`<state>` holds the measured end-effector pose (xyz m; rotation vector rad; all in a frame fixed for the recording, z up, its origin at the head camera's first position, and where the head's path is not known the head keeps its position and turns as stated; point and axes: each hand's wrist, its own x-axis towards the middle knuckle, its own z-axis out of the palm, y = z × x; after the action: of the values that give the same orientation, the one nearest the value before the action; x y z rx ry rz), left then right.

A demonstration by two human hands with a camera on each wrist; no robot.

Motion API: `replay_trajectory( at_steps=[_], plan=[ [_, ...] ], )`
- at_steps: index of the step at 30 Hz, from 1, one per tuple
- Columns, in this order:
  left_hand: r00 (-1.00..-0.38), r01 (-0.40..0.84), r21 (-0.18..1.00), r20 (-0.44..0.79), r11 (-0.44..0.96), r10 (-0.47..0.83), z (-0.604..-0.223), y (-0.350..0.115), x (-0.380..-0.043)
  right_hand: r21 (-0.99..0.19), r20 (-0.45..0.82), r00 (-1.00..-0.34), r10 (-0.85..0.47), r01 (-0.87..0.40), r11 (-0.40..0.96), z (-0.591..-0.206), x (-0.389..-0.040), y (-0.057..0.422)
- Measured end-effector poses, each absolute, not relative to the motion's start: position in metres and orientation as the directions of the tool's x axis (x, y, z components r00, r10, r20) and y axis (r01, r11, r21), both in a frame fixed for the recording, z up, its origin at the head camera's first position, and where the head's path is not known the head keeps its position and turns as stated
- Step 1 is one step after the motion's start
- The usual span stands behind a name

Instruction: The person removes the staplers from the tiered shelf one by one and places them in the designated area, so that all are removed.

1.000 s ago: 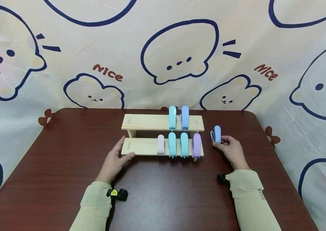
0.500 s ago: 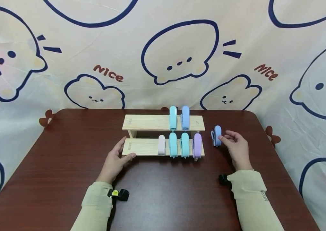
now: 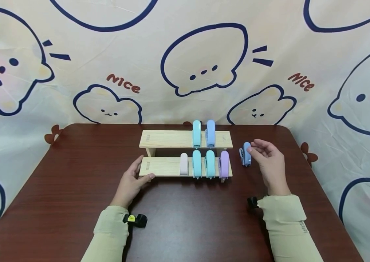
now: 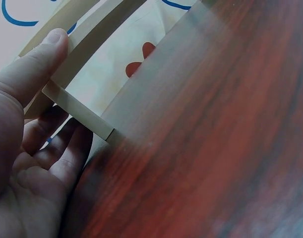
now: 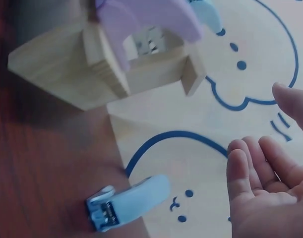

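Note:
In the head view, my left hand (image 3: 129,185) grips the left end of a two-tier wooden rack (image 3: 165,166), thumb on top of the lower shelf and fingers below it. To the rack's right, a small blue stapler (image 3: 245,154) stands on the table. Beside it is my right hand (image 3: 272,165), its fingers loosely bent. The right wrist view shows a gap between that hand (image 5: 272,183) and the blue stapler (image 5: 136,202). On the lower shelf sit a whitish stapler (image 3: 184,164), two teal ones and a purple stapler (image 3: 224,165). A teal stapler (image 3: 196,133) and a blue one sit on the upper shelf.
The dark wood-grain table (image 3: 188,225) runs back to a cloth backdrop (image 3: 149,54) printed with cartoon outlines. Bare wood shows on the left part of both shelves. A black wrist camera (image 3: 141,220) is strapped near the left sleeve.
My right hand has let go of the blue stapler and drawn slightly back to the right, its fingers loosening. The stapler stays standing. My left hand keeps its grip on the rack.

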<state>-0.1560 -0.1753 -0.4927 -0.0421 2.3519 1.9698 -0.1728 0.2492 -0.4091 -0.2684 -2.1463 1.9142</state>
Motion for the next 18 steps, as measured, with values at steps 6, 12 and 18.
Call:
replay_trajectory(
  at_steps=[6, 12, 18],
  plan=[
    [-0.997, -0.066, 0.982, -0.072, 0.177, 0.028, -0.493, -0.176, -0.157, -0.992, 0.12, -0.959, 0.256, -0.104, 0.078, -0.402, -0.168, 0.241],
    [-0.996, -0.079, 0.982, -0.084, 0.174, 0.024, -0.493, -0.177, -0.157, -0.982, 0.179, -0.966, 0.185, -0.165, 0.091, -0.399, -0.166, 0.232],
    [-0.996, -0.086, 0.982, -0.091, 0.171, 0.023, -0.494, -0.175, -0.159, -0.963, 0.203, -0.972, 0.119, -0.177, 0.204, -0.399, -0.169, 0.228]
  ],
)
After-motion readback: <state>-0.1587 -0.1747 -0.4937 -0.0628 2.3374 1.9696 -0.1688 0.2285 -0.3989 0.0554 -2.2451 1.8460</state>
